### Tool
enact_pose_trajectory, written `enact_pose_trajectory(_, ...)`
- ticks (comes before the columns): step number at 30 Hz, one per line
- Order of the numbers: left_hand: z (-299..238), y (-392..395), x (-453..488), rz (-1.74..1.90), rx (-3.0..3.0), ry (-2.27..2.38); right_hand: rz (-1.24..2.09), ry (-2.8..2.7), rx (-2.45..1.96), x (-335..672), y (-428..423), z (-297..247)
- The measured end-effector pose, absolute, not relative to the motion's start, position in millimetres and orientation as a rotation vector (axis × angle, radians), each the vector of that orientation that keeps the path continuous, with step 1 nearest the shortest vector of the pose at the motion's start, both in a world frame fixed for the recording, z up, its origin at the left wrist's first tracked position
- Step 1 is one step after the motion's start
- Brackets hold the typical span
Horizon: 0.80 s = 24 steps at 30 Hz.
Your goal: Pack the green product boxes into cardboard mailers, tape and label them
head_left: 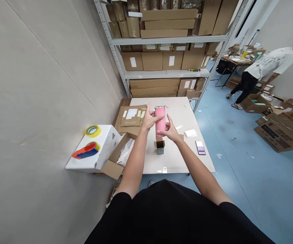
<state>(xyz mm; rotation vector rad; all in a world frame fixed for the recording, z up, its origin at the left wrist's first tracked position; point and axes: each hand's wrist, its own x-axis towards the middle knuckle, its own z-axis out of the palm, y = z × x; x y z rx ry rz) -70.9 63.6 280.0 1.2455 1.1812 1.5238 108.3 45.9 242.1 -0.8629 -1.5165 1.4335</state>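
Observation:
A pink tumbler with a silvery rim is held upright between my two hands over the white table. My left hand grips its upper left side, thumb across the front. Lower down on the right, my right hand has its thumb against the tumbler near the base, its index finger raised. A small pink strip shows beside the tumbler's top. Just below the tumbler stands a small box, dark green outside, with its brown flaps open.
The table also bears flattened cardboard, a phone and white paper. At left are an open carton and a white block carrying a tape dispenser. Shelves of boxes stand behind. A person bends at right.

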Motion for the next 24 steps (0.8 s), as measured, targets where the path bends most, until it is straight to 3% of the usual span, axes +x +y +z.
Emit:
enact_pose_trajectory(4,274.7,62.5,-69.6,1.515,1.248,1.091,1.515,-1.524,-0.8,110.5,42.8,241.0)
enact_pose_trajectory(9,271.6,64.1,-69.3,1.504,1.251,1.131,1.287,-1.53,-0.996,110.4,40.3,236.1)
enact_pose_trajectory(14,271.2,63.3,-69.8,1.507,1.201,1.088,1.47,-1.498,-0.854,111.2,38.4,230.4)
enact_pose_trajectory(20,273.3,60.3,-65.4,1.527,1.224,1.191,1.342,-1.464,-0.976,112.4,36.1,227.9)
enact_pose_trajectory(24,272.0,60.4,-62.7,1.537,1.211,1.185,1.454,-1.497,-0.877,112.7,35.0,231.1)
